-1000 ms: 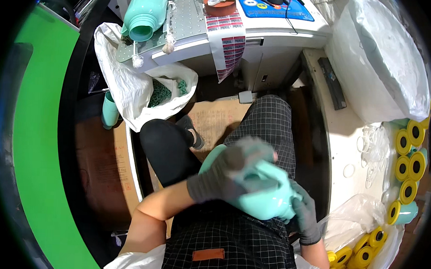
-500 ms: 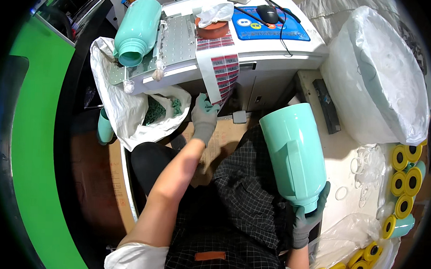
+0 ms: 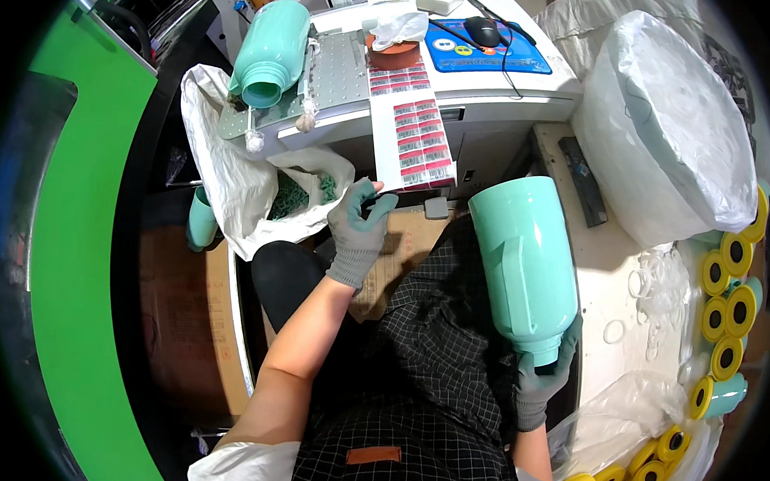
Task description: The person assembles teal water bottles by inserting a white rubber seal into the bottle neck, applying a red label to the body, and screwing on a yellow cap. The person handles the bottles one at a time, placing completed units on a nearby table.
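My right hand (image 3: 545,377), in a grey glove with green-coated fingers, grips a teal plastic thermos shell (image 3: 529,254) by its narrow neck. The shell leans over my lap, wide end up and away from me, its side handle facing me. My left hand (image 3: 358,223), gloved alike with one bare fingertip showing, is beside the lower left corner of a label sheet (image 3: 388,151). Its thumb and forefinger are apart, with nothing visible between them. The sheet, bearing rows of red and white labels, hangs over the table edge below a brown tape roll (image 3: 393,56).
Another teal shell (image 3: 273,46) lies on a perforated metal plate (image 3: 340,73) at the far left. Below hangs a white sack (image 3: 221,188) with green scraps. A mouse (image 3: 482,30) rests on a blue pad. To the right are a large plastic bag (image 3: 660,123), clear rings (image 3: 614,332) and yellow-rimmed pieces (image 3: 727,358).
My left hand has drawn slightly down and left from the label sheet, and its fingers have parted. The sheet's hanging end has swung outward and lies flatter. My right hand still grips the thermos shell.
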`<state>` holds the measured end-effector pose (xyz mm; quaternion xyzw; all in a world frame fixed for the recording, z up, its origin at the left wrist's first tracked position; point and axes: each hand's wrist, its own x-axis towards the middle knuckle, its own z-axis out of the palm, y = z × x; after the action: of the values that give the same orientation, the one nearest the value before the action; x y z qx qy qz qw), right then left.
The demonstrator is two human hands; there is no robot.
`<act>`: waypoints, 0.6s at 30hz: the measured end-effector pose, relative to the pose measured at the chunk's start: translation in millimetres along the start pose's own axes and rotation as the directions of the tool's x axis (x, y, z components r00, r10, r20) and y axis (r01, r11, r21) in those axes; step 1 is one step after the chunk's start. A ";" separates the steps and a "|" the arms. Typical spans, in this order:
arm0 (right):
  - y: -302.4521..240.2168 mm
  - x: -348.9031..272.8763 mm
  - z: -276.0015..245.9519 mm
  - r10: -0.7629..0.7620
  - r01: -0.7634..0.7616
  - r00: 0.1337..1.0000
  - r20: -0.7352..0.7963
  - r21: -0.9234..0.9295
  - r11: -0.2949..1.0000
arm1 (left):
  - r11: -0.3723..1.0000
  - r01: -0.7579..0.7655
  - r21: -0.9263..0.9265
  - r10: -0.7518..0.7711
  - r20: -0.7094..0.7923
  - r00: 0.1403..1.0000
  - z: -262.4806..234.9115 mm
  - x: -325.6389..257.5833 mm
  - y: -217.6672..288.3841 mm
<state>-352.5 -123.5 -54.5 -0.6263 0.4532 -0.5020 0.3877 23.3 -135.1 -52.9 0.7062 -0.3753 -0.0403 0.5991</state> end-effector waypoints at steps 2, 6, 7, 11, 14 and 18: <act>0.6 -4.6 -0.5 -0.016 0.016 1.000 0.000 -0.052 0.999 | 0.994 0.039 -0.106 -0.041 -0.010 0.999 3.2 -6.5 1.6; -0.8 -15.3 0.4 0.003 -0.004 1.000 -0.025 -0.057 0.998 | 0.903 0.300 -0.307 -0.308 0.023 0.951 1.4 -19.3 16.9; 0.1 -17.4 0.1 -0.038 0.038 0.999 -0.013 -0.056 0.998 | 0.969 0.139 -0.203 -0.151 -0.045 0.987 -3.4 -26.6 15.0; -4.0 -22.8 -1.8 -0.056 0.060 0.998 0.033 -0.139 0.989 | 0.954 0.142 -0.265 -0.146 0.005 0.989 -7.3 -54.1 24.4; 5.5 -28.9 -4.4 -0.064 0.069 0.997 0.030 -0.185 0.980 | 0.543 0.668 -0.509 -0.394 0.548 0.738 2.5 -47.7 82.6; 1.9 -24.9 1.5 -0.126 0.131 0.991 0.052 -0.109 0.985 | 0.413 0.790 -0.452 -0.389 0.697 0.603 23.0 -38.3 98.3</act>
<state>-353.5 -100.2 -63.5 -0.6861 0.4305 -0.4856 0.3290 -63.1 -131.8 11.8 0.4559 -0.1762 -0.5798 0.6519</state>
